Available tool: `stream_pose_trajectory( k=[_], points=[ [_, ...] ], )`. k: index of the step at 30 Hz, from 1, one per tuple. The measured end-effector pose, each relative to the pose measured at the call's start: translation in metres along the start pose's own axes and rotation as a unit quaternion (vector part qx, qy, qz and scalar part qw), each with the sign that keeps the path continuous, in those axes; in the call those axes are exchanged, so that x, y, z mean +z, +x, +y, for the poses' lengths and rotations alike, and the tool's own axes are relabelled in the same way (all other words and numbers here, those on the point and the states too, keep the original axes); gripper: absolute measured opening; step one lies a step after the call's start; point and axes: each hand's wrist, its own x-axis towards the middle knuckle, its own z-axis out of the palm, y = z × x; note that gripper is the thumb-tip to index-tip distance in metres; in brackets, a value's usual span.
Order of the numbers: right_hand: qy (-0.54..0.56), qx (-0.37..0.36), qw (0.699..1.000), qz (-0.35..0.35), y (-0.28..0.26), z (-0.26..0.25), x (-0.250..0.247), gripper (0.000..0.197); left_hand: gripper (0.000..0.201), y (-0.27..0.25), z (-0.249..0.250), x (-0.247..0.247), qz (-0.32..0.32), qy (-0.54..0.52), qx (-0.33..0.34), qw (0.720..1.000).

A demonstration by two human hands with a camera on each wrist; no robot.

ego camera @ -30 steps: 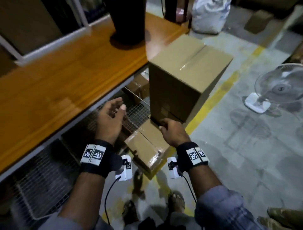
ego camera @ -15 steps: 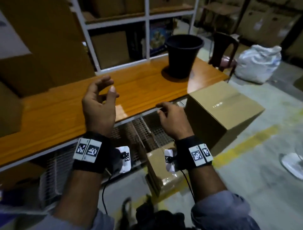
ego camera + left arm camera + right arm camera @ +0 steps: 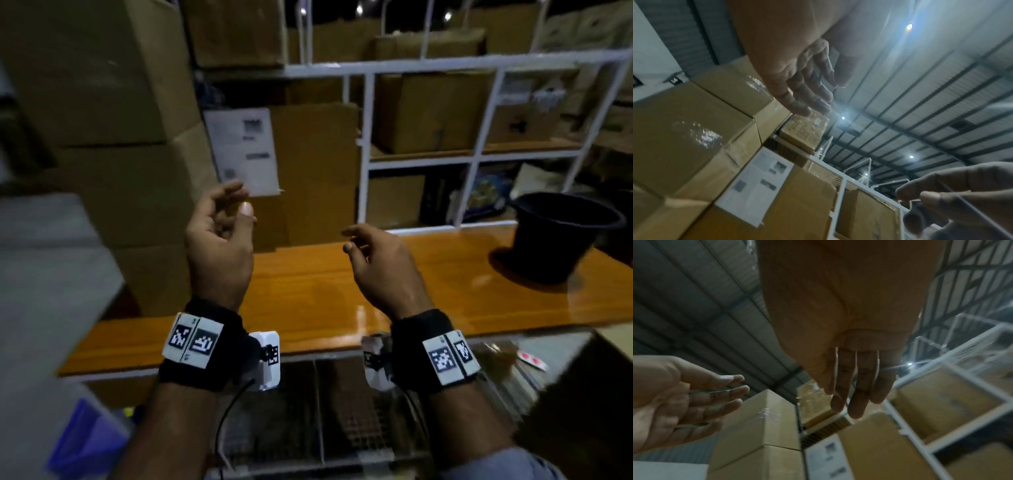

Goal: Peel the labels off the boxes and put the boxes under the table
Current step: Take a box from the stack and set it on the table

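Note:
A tall cardboard box (image 3: pixel 315 171) stands at the back of the wooden table (image 3: pixel 342 301), with a white label (image 3: pixel 244 150) stuck on its front left. The label (image 3: pixel 756 183) and box also show in the left wrist view, and the label (image 3: pixel 825 457) in the right wrist view. My left hand (image 3: pixel 219 236) is raised above the table just in front of the label's lower edge, fingers loosely curled, holding nothing. My right hand (image 3: pixel 373 260) hovers to the right of it, fingers relaxed and empty. Both hands are apart from the box.
Large stacked cartons (image 3: pixel 102 130) fill the left. A white shelf rack (image 3: pixel 479 150) with more boxes stands behind the table. A black bucket (image 3: pixel 561 236) sits on the table at right. Another carton's corner (image 3: pixel 596 390) shows at lower right, wire mesh (image 3: pixel 342 411) under the table.
My view has swung up from the floor boxes to the table and the labelled box. Both hands have risen from under the table edge to above the tabletop, empty.

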Motion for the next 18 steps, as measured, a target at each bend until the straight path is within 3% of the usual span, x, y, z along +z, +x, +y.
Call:
stream_pose_trajectory(
  k=[5,10,18],
  points=[
    [0.042,-0.074,0.996,-0.001,0.062,-0.071,0.048,0.025,0.031,0.083,0.004,-0.066,0.028,0.050,0.036,0.998],
    [0.016,-0.140,0.990,-0.024,0.124,-0.128,0.098,0.036,0.032,0.152,-0.013,-0.116,0.088,0.112,0.068,0.987],
    [0.020,-0.217,0.975,-0.031,0.223,-0.188,0.152,0.050,0.041,0.261,-0.051,-0.150,0.141,0.217,0.051,0.965]
  ],
)
